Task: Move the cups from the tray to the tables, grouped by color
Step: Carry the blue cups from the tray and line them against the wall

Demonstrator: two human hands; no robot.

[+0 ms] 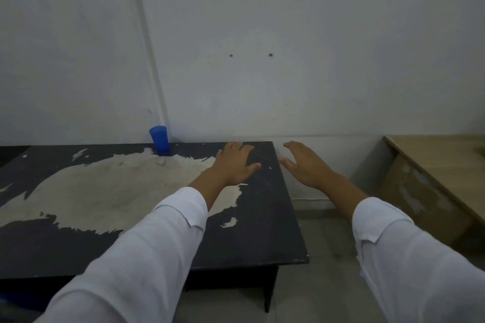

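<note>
1 blue cup (159, 139) stands upright on the dark table (262, 231); it is at the far edge, close to the wall (315, 34), and nothing is touching it. The top of this table has a big pale patch (118, 191) where the dark paint has worn off; the cup stands just at the far side of that patch.

The left hand (235, 165) is stretched out flat, palm down, over the far right corner of the dark table; its 4 fingers (237, 147) are straight and close together, and the thumb sticks out to the side. It holds nothing; I cannot tell if it touches the table top or is just above it. It is well apart from the cup.

The right hand (304, 165) is flat and palm down too, just past the right edge of the dark table, over the gap by the wall; its fingers are straight and close together, the thumb is out, and it holds nothing.

Both arms wear white sleeves (147, 257). A light wooden table (441, 160) is far to the right. The floor (328, 244) is grey; 2 small dark dots (231, 55) mark the wall.
</note>
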